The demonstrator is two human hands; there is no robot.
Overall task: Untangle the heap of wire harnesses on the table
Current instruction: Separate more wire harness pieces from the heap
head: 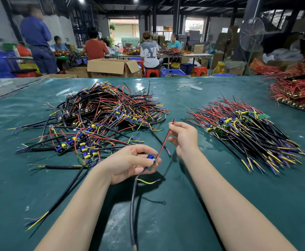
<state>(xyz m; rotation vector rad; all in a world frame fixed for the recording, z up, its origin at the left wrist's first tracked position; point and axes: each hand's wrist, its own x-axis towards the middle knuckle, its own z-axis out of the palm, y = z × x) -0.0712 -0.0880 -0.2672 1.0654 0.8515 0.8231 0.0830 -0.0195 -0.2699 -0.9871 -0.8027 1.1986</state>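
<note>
Head view: harness (151,159) held above the table (175,220), just in front of the tangled heap (97,120). Left hand (130,164), fingers curled, grips its small board. Right hand (184,136) pinches its red wire (164,144) between thumb and fingertips. Black cable (132,205) hangs toward the viewer. Aligned bundle (247,136) lies right of the hands; red pile (296,91) at far right.

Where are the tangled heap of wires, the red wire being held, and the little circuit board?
tangled heap (97,115), head view, middle of the heap.
red wire (163,144), head view, its free mid-length.
circuit board (150,157), head view, its blue component.
</note>
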